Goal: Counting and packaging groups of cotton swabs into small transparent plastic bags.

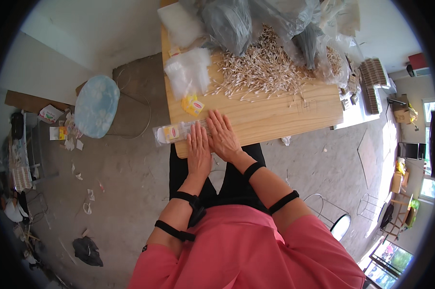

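Observation:
At the near left edge of the wooden table, a clear plastic packet with a yellow label and pale sticks inside lies flat. My left hand rests on the packet with its fingers straight and flat. Beside it, my right hand is laid across the packet's right part, fingers stretched out too. Both palms hide much of the packet, and neither hand grasps it. A small stack of yellow labels sits just beyond the hands. Farther back spreads a large loose pile of cotton swabs.
Clear plastic bags lie at the table's far left. Grey plastic bags slump behind the swabs. Stacked bundles stand at the right on another surface. A blue-topped stool is at the left, a round stool at lower right.

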`<state>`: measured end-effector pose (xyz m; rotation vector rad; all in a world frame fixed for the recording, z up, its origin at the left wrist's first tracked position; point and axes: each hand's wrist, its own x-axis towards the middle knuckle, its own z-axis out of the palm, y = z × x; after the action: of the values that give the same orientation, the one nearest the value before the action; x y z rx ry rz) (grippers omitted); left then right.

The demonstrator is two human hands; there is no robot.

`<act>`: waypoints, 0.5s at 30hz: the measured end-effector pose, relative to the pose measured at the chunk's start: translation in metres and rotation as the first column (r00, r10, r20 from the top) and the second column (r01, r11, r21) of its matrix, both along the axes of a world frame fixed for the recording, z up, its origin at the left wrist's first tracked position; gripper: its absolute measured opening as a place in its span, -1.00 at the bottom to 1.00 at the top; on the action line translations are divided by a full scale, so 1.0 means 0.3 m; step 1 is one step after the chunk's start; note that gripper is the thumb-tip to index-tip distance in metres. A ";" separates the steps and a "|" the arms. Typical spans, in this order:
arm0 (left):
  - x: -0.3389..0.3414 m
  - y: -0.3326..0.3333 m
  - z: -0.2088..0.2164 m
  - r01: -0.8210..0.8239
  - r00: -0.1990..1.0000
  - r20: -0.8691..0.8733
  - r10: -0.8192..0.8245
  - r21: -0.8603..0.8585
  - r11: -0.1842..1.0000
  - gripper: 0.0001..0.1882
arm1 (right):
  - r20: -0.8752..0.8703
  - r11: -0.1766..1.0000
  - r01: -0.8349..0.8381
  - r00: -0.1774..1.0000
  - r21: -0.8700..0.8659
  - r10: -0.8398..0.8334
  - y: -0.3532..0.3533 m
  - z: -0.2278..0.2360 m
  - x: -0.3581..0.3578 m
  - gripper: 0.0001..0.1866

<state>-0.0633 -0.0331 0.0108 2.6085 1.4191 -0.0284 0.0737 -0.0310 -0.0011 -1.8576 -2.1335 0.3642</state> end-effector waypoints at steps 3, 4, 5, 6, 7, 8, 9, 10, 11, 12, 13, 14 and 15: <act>0.012 0.047 -0.018 -0.034 0.999 0.002 0.034 0.004 0.999 -0.28 | -0.013 1.000 0.007 1.000 0.009 -0.007 -0.002 -0.003 -0.006 -0.34; 0.012 0.055 -0.017 -0.037 0.999 0.005 0.037 0.006 0.999 -0.28 | -0.011 1.000 0.005 1.000 0.011 -0.005 -0.001 -0.003 -0.004 -0.34; 0.011 0.062 -0.015 -0.020 1.000 -0.005 0.020 -0.001 1.000 -0.29 | -0.023 1.000 0.003 1.000 0.011 -0.003 0.000 -0.003 0.000 -0.35; 0.012 0.066 -0.009 0.000 1.000 -0.013 -0.001 -0.008 1.000 -0.30 | -0.034 1.000 0.005 0.999 0.010 -0.005 -0.002 -0.010 0.008 -0.35; 0.017 0.065 -0.004 0.001 1.000 -0.010 -0.001 -0.007 1.000 -0.30 | -0.031 1.000 0.006 0.999 0.011 -0.005 -0.007 -0.017 0.015 -0.35; 0.025 0.060 0.002 0.004 0.997 -0.076 -0.003 0.009 1.000 -0.30 | -0.072 0.999 0.016 0.997 0.044 -0.013 -0.016 -0.023 0.024 -0.37; 0.026 0.055 0.007 0.003 0.990 -0.144 0.001 0.024 1.000 -0.30 | -0.115 0.997 0.022 0.993 0.075 -0.013 -0.022 -0.022 0.030 -0.39; 0.023 0.056 0.011 -0.001 0.990 -0.144 0.005 0.024 1.000 -0.30 | -0.115 0.997 0.018 0.993 0.074 -0.010 -0.027 -0.021 0.041 -0.39; 0.020 0.059 0.015 -0.015 0.996 -0.082 0.015 -0.001 1.000 -0.32 | -0.074 0.995 -0.016 0.997 0.094 0.024 -0.029 -0.020 0.054 -0.41; 0.013 0.057 0.012 -0.024 0.999 -0.021 0.024 -0.028 0.999 -0.33 | -0.034 0.993 -0.049 0.998 0.112 0.053 -0.032 -0.017 0.056 -0.43; 0.007 0.054 0.010 -0.025 0.999 -0.024 0.024 -0.029 0.999 -0.33 | -0.036 0.993 -0.049 0.998 0.111 0.053 -0.031 -0.015 0.051 -0.43; 0.001 0.052 0.009 -0.023 0.998 -0.053 0.024 0.002 1.000 -0.27 | -0.036 0.992 -0.061 0.997 0.107 0.065 -0.029 -0.013 0.045 -0.44; 0.006 0.063 0.031 -0.017 0.997 -0.080 0.020 0.035 0.999 -0.21 | -0.034 0.992 -0.069 0.997 0.107 0.073 -0.022 -0.016 0.047 -0.44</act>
<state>-0.0614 -0.0142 0.0201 2.6495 1.4825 -0.1088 0.0878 -0.0377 -0.0058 -1.7073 -2.1540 0.2937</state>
